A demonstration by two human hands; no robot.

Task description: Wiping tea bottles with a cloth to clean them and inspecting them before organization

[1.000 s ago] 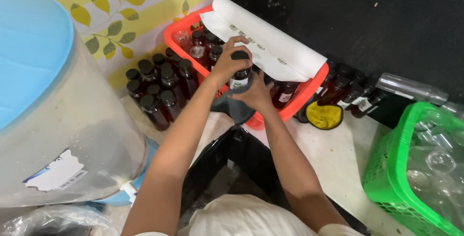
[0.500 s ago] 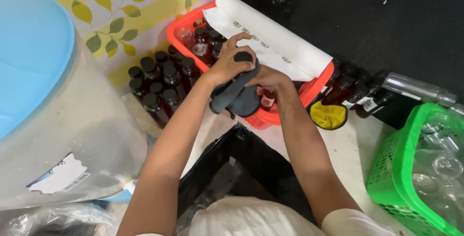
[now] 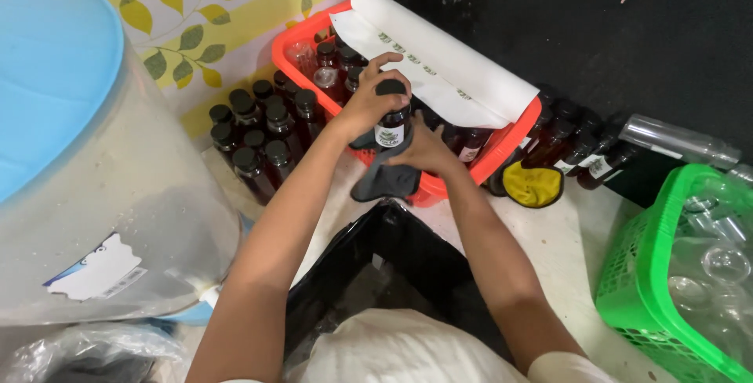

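1. Over the near rim of the red basket [image 3: 514, 144], both hands meet on one small dark bottle [image 3: 391, 128] with a black cap and a pale label.
2. The left hand [image 3: 365, 101] is closed around the bottle's cap and shoulder, fingers curled over the top, which keeps the bottle upright and steady.
3. The right hand [image 3: 423, 152] is closed lower down, pressing a dark grey cloth [image 3: 384, 179] against the bottle's side; the cloth hangs below the hands, seemingly there for wiping the glass.
4. Behind the hands, the red basket holds more capped dark bottles, partly covered by a roll of white paper [image 3: 439, 58] lying across its top.
5. Left of the hands, a cluster of capped bottles [image 3: 263, 136] stands on the floor beside a large translucent drum [image 3: 94, 195] with a blue lid.
6. To the right, more bottles [image 3: 569, 144] stand near a yellow cloth [image 3: 533, 183], and a green basket [image 3: 627, 273] holds clear empty bottles.
7. Just below the hands lies a black bag [image 3: 392, 265]; whether anything is in it is unclear.
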